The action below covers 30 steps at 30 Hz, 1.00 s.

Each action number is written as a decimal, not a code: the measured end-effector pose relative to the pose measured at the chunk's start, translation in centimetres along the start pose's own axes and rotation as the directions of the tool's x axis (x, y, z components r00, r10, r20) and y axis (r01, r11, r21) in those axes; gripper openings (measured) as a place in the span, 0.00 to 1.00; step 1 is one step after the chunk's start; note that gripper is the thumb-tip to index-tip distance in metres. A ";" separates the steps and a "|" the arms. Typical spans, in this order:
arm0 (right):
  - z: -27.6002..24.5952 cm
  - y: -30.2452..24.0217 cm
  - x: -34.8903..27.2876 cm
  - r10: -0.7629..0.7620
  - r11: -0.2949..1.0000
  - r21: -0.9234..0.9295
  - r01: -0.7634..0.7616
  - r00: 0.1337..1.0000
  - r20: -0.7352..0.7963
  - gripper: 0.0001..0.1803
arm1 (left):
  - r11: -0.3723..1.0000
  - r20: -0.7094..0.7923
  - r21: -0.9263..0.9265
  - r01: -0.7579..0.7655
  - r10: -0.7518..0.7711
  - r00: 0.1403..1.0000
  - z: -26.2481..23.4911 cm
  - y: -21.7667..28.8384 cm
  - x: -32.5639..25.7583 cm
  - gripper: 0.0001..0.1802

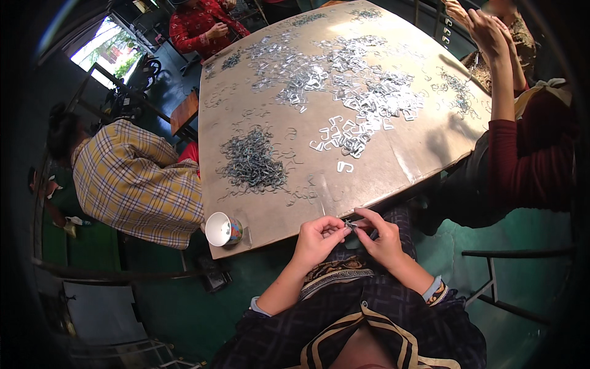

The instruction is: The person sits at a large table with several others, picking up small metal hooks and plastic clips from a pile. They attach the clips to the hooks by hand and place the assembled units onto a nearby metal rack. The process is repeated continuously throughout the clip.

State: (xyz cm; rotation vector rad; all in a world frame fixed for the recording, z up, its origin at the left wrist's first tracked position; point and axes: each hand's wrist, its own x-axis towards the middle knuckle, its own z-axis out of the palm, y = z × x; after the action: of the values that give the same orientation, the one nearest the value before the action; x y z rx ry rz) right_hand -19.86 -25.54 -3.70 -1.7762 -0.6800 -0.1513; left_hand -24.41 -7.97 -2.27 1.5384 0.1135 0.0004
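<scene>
Over the table's near edge, my left hand (321,240) and my right hand (382,240) meet in front of my lap. Both are closed, thumbs and fingertips pinching a small metal piece (350,225) between them. Fingers cover much of it, so its exact shape is hard to make out. Beyond my hands a single silver hook-shaped clip (345,166) lies apart from a big spread of similar flat clips (384,101). To the left sits a dense heap of thin, dark, curved wire pieces (253,161), with loose ones scattered around it.
A patterned paper cup (234,231) stands at the table's near left corner. Around the brown tabletop (295,215) sit other people: one in a plaid shirt (138,178) at left, one in red (190,31) at the far side, one with a maroon sleeve (513,160) at right.
</scene>
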 end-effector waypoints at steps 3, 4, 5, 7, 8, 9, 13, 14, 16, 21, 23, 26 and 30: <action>0.1 0.1 -0.1 -0.020 0.999 -0.027 0.020 1.000 -0.002 0.25 | 0.996 -0.023 0.083 -0.009 0.011 1.000 0.3 -0.1 -0.4 0.06; 0.0 0.1 -0.1 -0.025 0.999 -0.035 0.024 1.000 -0.004 0.24 | 0.993 -0.031 0.114 -0.016 0.020 0.999 0.4 0.0 -0.4 0.06; 0.0 0.0 -0.2 -0.027 0.998 -0.050 0.028 1.000 0.010 0.24 | 0.970 -0.012 0.223 -0.093 0.098 0.995 0.4 0.4 -0.5 0.06; -0.1 -0.3 -0.2 -0.034 0.996 -0.078 0.037 0.999 0.040 0.24 | 0.872 0.048 0.426 -0.241 0.244 0.969 0.4 1.4 -0.5 0.07; -0.2 -0.4 -0.1 -0.057 0.996 -0.066 0.059 0.997 0.044 0.23 | 0.832 0.044 0.449 -0.325 0.342 0.938 0.4 1.5 -0.3 0.07; -0.2 -0.6 0.1 -0.079 0.995 -0.053 0.082 0.996 0.049 0.23 | 0.783 0.043 0.473 -0.403 0.437 0.899 0.7 1.7 -0.1 0.07; -1.1 -0.3 1.4 -0.148 0.987 0.057 0.148 0.989 0.001 0.19 | 0.873 0.053 0.327 -0.362 0.365 0.929 0.7 1.9 -0.4 0.07; -1.0 0.5 1.8 -0.107 0.992 0.061 0.110 0.993 -0.052 0.17 | 0.925 0.057 0.245 -0.290 0.285 0.957 0.7 1.9 -0.5 0.07; -1.2 1.6 3.7 -0.040 0.996 -0.079 0.040 0.999 0.000 0.15 | 0.880 0.134 0.305 -0.365 0.340 0.931 0.6 2.4 -0.5 0.08; 1.4 6.1 9.2 0.061 0.905 -0.424 -0.017 0.994 0.092 0.17 | 0.819 0.239 0.374 -0.435 0.368 0.898 1.5 3.4 -0.1 0.08; 3.1 7.7 11.3 0.085 0.882 -0.471 -0.028 0.991 0.100 0.18 | 0.817 0.249 0.380 -0.434 0.362 0.898 1.7 3.7 0.1 0.08; 4.4 8.9 13.3 0.096 0.828 -0.561 -0.002 0.986 0.138 0.16 | 0.815 0.256 0.401 -0.419 0.339 0.905 2.1 3.9 0.3 0.08; 4.5 9.4 14.5 0.111 0.775 -0.631 0.035 0.975 0.192 0.12 | 0.822 0.255 0.412 -0.393 0.310 0.916 2.2 3.9 0.8 0.08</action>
State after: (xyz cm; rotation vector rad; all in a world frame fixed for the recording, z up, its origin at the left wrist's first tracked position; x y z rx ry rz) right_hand -4.09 -17.66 -6.74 -2.4887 -0.8096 -0.1703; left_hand -23.15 -9.93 1.63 2.0063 -0.3434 0.1417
